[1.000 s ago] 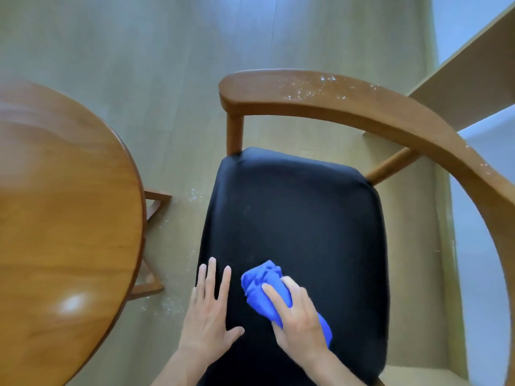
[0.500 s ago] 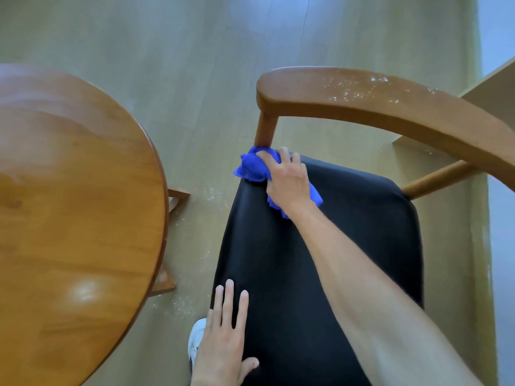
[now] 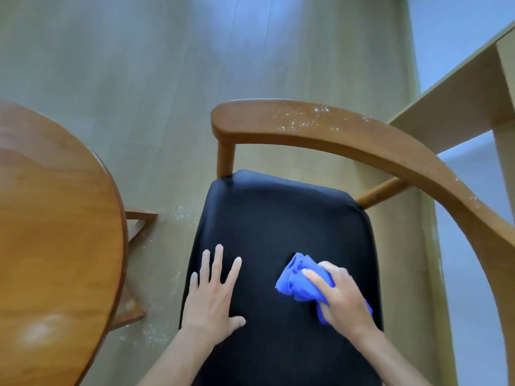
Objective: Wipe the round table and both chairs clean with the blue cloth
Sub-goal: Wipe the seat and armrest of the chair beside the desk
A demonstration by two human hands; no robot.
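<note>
Pale wood flooring (image 3: 139,79) fills the upper frame, with white specks beside the round table (image 3: 55,232) at left. On the chair's black seat (image 3: 278,218), lower centre, the left hand (image 3: 211,302) lies flat, fingers spread. The right hand (image 3: 340,296) clutches the bunched blue cloth (image 3: 298,280) against the seat. Its curved armrest (image 3: 334,135) (upper right) carries white specks.

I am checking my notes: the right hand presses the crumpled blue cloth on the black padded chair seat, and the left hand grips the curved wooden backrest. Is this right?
Not quite. The head view shows the left hand lying flat, fingers spread, on the black padded chair seat, not gripping the curved wooden backrest. The right hand does press the crumpled blue cloth there.
</note>
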